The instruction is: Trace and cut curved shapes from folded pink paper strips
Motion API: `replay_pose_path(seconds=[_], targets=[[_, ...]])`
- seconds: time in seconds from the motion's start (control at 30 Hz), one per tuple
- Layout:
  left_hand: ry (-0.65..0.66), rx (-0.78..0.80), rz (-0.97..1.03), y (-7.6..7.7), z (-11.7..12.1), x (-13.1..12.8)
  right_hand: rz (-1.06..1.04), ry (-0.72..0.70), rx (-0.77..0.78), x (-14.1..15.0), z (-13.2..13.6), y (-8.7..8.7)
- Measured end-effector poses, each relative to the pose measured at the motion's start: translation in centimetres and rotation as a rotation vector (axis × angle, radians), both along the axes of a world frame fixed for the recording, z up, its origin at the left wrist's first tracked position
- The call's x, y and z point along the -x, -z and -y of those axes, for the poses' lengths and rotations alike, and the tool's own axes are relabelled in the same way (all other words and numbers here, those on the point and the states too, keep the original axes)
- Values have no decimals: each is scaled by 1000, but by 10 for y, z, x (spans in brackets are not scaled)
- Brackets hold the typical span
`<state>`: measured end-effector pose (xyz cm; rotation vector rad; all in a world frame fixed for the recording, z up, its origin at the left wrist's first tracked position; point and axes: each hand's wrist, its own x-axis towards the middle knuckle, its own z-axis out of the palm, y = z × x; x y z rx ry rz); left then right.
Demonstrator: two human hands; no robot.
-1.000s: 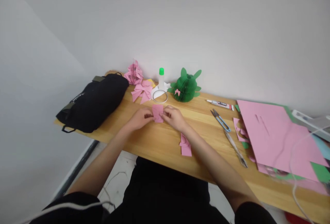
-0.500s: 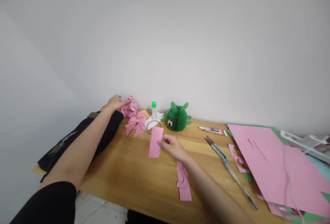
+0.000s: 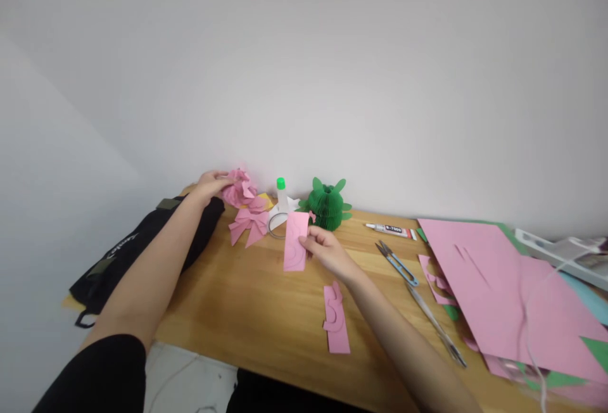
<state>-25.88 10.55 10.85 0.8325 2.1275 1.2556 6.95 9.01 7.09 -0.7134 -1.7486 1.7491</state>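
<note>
My right hand (image 3: 327, 249) pinches a pink paper strip (image 3: 295, 242) with curved lines on it, raised above the table. At the back left, my left hand (image 3: 212, 185) has its fingers at a crumpled-looking pink folded paper flower (image 3: 240, 187), gripping its left side; some fingertips are hidden behind it. Just in front of the flower lies a pink paper bow (image 3: 249, 225). A second pink strip (image 3: 336, 321) with curved cut-outs lies on the table near my right forearm.
A black bag (image 3: 142, 248) lies under my left forearm. A green-capped glue bottle (image 3: 281, 191), a ring (image 3: 276, 230) and a green honeycomb paper figure (image 3: 326, 207) stand along the back. Rightward are a glue tube (image 3: 392, 230), thread snips (image 3: 398, 264), tweezers (image 3: 437, 325) and pink sheets (image 3: 503, 299).
My left hand left the pink strip and reached the paper flower, which has shifted slightly and tilted. My right hand kept the strip and lifted it. The view has tilted upward.
</note>
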Motion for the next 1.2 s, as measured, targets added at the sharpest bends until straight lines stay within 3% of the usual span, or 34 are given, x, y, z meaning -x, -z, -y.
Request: replay_pose_path(seconds=[0.17, 0.3, 0.5, 0.63, 0.87, 0.93, 1.03, 1.2], targets=[[-98, -306, 10, 11, 23, -19, -48, 24, 46, 3, -11, -5], [-85, -369, 53, 23, 35, -38, -89, 63, 78, 5, -18, -6], [199, -250, 41, 45, 55, -93, -156, 153, 205, 27, -28, 26], [473, -123, -10, 43, 67, -114, -202, 166, 309, 31, -25, 44], [609, 61, -36, 45, 96, -126, -321, 177, 398, 15, -4, 34], [612, 9, 147, 51, 110, -134, -347, 172, 419, 11, 6, 28], [517, -157, 557, 63, 129, -151, -385, 150, 448, 7, 18, 15], [452, -297, 829, 78, 148, -177, -498, 123, 443, -3, 29, -17]])
